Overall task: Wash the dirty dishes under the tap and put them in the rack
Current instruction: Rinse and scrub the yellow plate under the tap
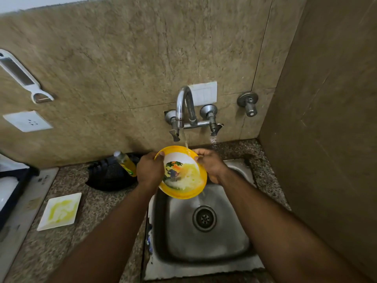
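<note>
left hand [150,170]: fingers curled, gripping | right hand [210,165]: fingers curled, gripping | forearms extended forward

Left hand [150,170] is covering the near-left rim of the yellow plate [183,174]; its fingers are going behind, unseen. Soap bottle [126,163] label is blurring out, unreadable. Black rack [110,176] is partly hiding behind bottle and hand. White peeler [22,76] (left edge) is being cut off. Stove [12,180] is likewise cropped.

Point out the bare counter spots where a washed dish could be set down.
Bare granite lies between the square white plate and the sink rim, and in front of that plate. A narrow strip runs right of the sink. Behind, the black rack and soap bottle crowd the counter.
</note>
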Action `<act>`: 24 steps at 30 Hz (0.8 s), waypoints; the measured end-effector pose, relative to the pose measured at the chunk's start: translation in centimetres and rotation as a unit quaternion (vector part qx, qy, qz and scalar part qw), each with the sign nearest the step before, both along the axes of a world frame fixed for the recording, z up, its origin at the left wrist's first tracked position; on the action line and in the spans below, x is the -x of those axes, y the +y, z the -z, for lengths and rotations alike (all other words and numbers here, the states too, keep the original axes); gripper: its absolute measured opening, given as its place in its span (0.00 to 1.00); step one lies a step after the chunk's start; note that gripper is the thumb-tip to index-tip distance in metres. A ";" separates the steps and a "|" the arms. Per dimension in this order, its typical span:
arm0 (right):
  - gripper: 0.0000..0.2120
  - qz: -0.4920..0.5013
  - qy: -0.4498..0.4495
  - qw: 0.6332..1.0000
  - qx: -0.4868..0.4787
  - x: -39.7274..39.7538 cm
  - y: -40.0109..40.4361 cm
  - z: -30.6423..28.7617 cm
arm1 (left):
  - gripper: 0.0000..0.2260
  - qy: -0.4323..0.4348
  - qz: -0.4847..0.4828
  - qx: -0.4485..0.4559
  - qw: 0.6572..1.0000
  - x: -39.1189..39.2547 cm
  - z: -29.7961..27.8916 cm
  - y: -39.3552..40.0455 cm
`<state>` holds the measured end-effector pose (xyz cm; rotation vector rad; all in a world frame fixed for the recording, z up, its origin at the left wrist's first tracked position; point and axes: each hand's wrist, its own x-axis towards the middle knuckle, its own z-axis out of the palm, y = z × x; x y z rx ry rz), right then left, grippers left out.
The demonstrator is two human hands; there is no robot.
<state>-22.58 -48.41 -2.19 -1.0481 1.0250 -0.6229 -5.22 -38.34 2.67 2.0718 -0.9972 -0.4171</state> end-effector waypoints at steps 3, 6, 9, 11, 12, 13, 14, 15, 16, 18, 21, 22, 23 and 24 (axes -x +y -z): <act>0.09 0.086 0.066 0.994 0.007 -0.7 0.7 0.0 | 0.20 0.005 0.006 -0.027 1.000 0.4 0.3 0.2; 0.08 0.041 0.122 0.991 0.037 -0.8 0.9 0.0 | 0.18 0.046 0.023 -0.113 0.992 -0.2 0.5 -0.1; 0.09 -0.061 0.100 0.993 0.031 -0.1 0.9 -0.2 | 0.19 0.016 0.063 -0.161 0.985 -1.2 0.6 -0.1; 0.16 -0.074 0.016 0.997 -0.025 0.8 1.1 -0.2 | 0.16 0.002 0.086 -0.124 0.989 -1.5 0.7 -0.1; 0.18 -0.057 -0.036 0.996 -0.062 1.2 1.4 -0.1 | 0.18 0.001 0.090 -0.102 0.991 -1.3 0.7 0.0; 0.17 -0.027 -0.068 0.993 -0.088 1.5 1.8 -0.1 | 0.21 0.012 0.083 -0.076 0.994 -1.1 0.8 0.0; 0.15 0.012 -0.071 0.994 -0.087 1.5 2.3 0.0 | 0.24 0.038 0.063 -0.051 0.996 -0.7 0.9 0.0; 0.13 0.044 -0.021 0.998 -0.044 1.3 2.7 -0.2 | 0.24 0.073 0.038 -0.024 0.996 -0.3 1.1 0.0; 0.13 0.054 0.081 0.994 0.041 1.2 3.1 -0.3 | 0.24 0.108 0.014 -0.006 0.994 0.1 1.3 0.0; 0.27 -0.018 0.302 0.927 0.221 1.0 4.2 0.0 | 0.20 0.179 -0.010 0.016 0.984 1.0 1.8 0.2; 0.45 -0.090 0.426 0.843 0.317 1.6 5.5 1.0 | 0.16 0.228 -0.029 0.028 0.973 2.3 3.0 0.6; 0.47 -0.116 0.460 0.813 0.338 2.0 5.9 1.4 | 0.17 0.221 -0.038 0.034 0.974 2.7 3.4 0.7; 0.47 -0.143 0.485 0.790 0.347 2.3 6.4 1.7 | 0.20 0.207 -0.050 0.040 0.976 3.0 3.6 0.7; 0.45 -0.167 0.500 0.771 0.357 2.6 7.1 2.0 | 0.22 0.188 -0.067 0.043 0.979 3.2 3.9 0.7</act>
